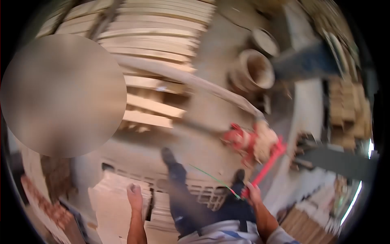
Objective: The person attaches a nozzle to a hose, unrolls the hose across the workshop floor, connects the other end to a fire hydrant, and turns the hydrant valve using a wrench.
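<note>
Head view: the right hand [253,192] grips a red handle [265,170]; the left hand [135,194] (how closed, I cannot tell) appears over pale boards [111,207].

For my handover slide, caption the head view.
Right hand grips a red handle near another person's hand; left hand near a pale stack.
</note>
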A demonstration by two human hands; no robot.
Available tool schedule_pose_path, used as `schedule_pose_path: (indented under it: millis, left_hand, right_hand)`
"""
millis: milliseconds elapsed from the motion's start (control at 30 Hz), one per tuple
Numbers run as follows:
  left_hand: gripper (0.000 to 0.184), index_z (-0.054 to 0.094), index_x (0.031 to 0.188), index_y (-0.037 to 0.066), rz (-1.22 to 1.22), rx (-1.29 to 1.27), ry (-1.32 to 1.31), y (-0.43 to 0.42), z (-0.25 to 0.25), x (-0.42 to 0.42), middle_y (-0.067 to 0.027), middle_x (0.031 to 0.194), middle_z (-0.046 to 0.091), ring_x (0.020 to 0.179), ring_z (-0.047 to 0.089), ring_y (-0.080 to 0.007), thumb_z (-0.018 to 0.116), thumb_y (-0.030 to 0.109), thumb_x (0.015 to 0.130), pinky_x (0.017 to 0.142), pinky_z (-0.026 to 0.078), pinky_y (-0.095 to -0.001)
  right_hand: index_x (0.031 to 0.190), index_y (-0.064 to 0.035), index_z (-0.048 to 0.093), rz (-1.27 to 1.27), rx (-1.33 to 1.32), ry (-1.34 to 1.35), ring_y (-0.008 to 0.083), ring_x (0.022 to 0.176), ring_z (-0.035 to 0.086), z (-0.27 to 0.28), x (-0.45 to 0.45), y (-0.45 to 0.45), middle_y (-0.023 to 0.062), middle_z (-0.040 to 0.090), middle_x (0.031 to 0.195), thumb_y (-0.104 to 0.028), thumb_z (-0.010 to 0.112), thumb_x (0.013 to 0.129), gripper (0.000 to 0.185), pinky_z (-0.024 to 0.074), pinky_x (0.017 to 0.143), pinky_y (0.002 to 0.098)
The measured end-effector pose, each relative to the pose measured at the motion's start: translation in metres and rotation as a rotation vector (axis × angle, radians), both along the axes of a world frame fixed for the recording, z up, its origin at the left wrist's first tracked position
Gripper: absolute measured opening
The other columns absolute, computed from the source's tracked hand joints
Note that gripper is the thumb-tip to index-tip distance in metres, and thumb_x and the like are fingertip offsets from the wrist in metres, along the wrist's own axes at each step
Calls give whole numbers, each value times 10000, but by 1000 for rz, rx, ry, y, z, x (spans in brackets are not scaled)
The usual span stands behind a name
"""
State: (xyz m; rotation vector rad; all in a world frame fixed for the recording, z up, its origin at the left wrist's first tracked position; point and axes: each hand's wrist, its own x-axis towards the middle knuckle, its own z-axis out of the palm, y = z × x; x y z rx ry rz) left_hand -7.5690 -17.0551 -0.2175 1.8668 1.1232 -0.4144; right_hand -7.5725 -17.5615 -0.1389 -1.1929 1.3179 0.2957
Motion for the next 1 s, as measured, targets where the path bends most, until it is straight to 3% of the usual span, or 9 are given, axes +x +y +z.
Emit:
schedule_pose_path:
  millis: [133,200,267,467,533,633,833,900,1000]
  left_hand:
    - [403,504,1188,-47,-208,-119,-73,-102,-19,55,-214,1169,563,1083,541,-298,530,240,906,932,414,-379]
    - [396,521,1156,-46,-288,-272,-309,-206,27,103,-98,965,607,847,597,-167,556,252,898,773,470,-273]
    - [406,520,1157,-44,-420,-292,-348,-303,56,128,-93,947,615,868,598,-172,557,271,904,781,476,-288]
    - [546,537,1130,-19,-966,-102,-150,-523,102,131,-249,1058,606,948,608,-371,526,466,880,824,466,-418]
    - [569,540,1109,-17,-1083,78,-59,-545,86,130,-255,1018,616,930,606,-393,521,500,874,813,464,-432]
    - [572,567,1041,-30,-1142,136,-75,-558,64,111,-170,762,619,731,622,-265,499,516,883,717,477,-372]
    - [573,574,937,-19,-894,-60,-32,-562,47,111,-131,620,553,624,561,-236,491,545,882,643,459,-381]
    - [617,620,932,-20,-870,-36,-17,-571,68,114,-271,809,615,834,603,-430,482,579,868,732,454,-441]
    - [627,620,928,-15,-943,112,-73,-570,63,112,-262,814,620,826,602,-432,471,591,866,726,455,-444]
  right_hand:
    - [862,-85,508,-151,274,-63,192,645,577,-1,-10,-3,43,545,706,-209,637,871,179,511,615,355]
    - [856,-91,515,-189,419,-134,192,660,591,-19,-24,-13,41,549,710,-239,647,869,198,507,607,356]
    - [848,-95,523,-191,507,-180,184,633,575,-26,-30,-13,38,547,699,-243,631,881,187,495,594,344]
    - [790,-40,598,-73,592,-245,157,564,581,-23,-28,-12,85,632,709,-282,598,874,256,482,548,276]
    - [773,-28,598,-110,533,-222,156,555,582,-25,-24,-5,74,612,655,-292,588,875,283,468,523,262]
    - [762,-28,583,-125,566,-203,150,516,560,-21,-22,-11,56,585,610,-292,587,875,288,436,478,262]
    - [670,-88,466,-246,692,-178,111,392,421,-13,-13,-8,11,449,513,-237,531,934,310,305,357,263]
    - [680,-83,476,-274,740,-238,109,395,422,-31,-24,5,11,453,518,-236,531,935,303,312,360,263]
    - [694,-69,502,-354,821,-337,103,404,429,-49,-31,19,10,465,525,-223,535,929,282,327,368,265]
